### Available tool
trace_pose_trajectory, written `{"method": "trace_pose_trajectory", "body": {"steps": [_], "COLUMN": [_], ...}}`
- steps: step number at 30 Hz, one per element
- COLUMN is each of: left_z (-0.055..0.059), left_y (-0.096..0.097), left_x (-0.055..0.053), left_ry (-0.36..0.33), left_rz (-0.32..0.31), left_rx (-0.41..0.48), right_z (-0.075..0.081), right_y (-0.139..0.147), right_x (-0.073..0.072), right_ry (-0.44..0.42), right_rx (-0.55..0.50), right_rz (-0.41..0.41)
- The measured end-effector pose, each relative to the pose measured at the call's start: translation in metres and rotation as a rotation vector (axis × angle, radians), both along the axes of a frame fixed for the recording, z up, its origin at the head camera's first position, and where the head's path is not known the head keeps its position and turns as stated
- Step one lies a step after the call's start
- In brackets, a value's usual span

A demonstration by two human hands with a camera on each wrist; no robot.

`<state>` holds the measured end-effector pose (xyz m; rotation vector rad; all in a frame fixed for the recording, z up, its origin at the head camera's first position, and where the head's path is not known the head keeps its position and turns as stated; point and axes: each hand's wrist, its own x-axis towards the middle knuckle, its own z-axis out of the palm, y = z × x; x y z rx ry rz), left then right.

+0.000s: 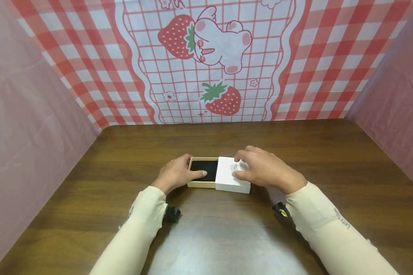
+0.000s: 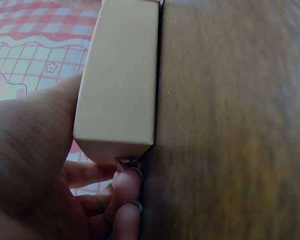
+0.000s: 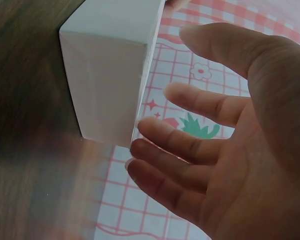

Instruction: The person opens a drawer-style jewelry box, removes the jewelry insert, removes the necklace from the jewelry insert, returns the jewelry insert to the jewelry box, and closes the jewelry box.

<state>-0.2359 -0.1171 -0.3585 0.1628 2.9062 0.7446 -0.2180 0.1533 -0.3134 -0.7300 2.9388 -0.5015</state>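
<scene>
A drawer-style gift box lies on the table, its tan inner tray (image 1: 202, 185) sticking out to the left of the white outer sleeve (image 1: 227, 177). Black padding (image 1: 210, 168) lines the tray. My left hand (image 1: 173, 175) grips the tray's left end, thumb over the padding and fingers curled against the end wall (image 2: 112, 150). Above the sleeve's right part, my right hand (image 1: 265, 170) hovers with spread, loosely bent fingers. In the right wrist view, its fingertips (image 3: 140, 150) are close to the sleeve's top edge; whether they touch cannot be told. Its thumb (image 3: 215, 42) is apart from the box.
Brown wood-grain table (image 1: 210, 236) surrounds the box. A red-and-white checked cloth (image 1: 210, 76) with strawberries hangs behind it, and pinkish cloth walls (image 1: 31, 133) stand at both sides. Black wrist cameras (image 1: 173, 214) sit by both cuffs.
</scene>
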Motion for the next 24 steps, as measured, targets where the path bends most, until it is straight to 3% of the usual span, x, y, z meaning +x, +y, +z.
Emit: {"method": "trace_pose_trajectory", "body": {"steps": [9,24], "left_z": [0.0004,-0.0010], "left_y": [0.0007,-0.0021], "left_x": [0.0005,0.0004], "left_ry": [0.006,0.000], "left_rz": [-0.004,-0.014], "left_rx": [0.001,0.026], "right_z": [0.0009,0.0001], "right_y": [0.0022,0.0041], "right_x": [0.0004,0.0018], "right_ry": [-0.046,-0.047], "right_rx": [0.025,0.072], "right_rz": [-0.037,0.006]}}
